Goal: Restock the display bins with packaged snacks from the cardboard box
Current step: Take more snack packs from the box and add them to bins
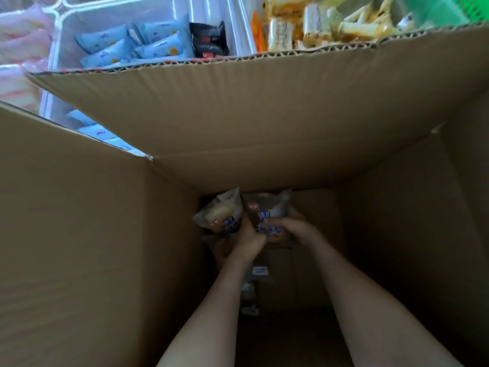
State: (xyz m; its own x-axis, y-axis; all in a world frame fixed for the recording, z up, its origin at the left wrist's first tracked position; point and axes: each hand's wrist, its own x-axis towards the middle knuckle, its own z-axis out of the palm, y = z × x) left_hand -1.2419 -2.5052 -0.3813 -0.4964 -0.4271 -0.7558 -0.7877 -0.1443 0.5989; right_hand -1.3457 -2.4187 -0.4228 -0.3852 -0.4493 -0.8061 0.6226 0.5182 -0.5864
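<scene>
Both my arms reach deep into a tall brown cardboard box [79, 234]. My left hand [248, 239] grips a clear snack packet [222, 213] with yellow contents and a blue and red label. Just to its right, my right hand [293, 226] closes on a second, similar snack packet [270, 215]. The two packets sit side by side near the box's far bottom corner. A few more wrappers [250, 290] lie on the dim box floor below my left forearm.
Beyond the raised far flap [264, 102] stand white display bins [66, 35] holding light blue packets [137, 43] and black packets [210, 39]. A bin at top right holds yellow-orange snack sticks [317, 25]. Pink-white packets [18, 49] fill the far-left bin.
</scene>
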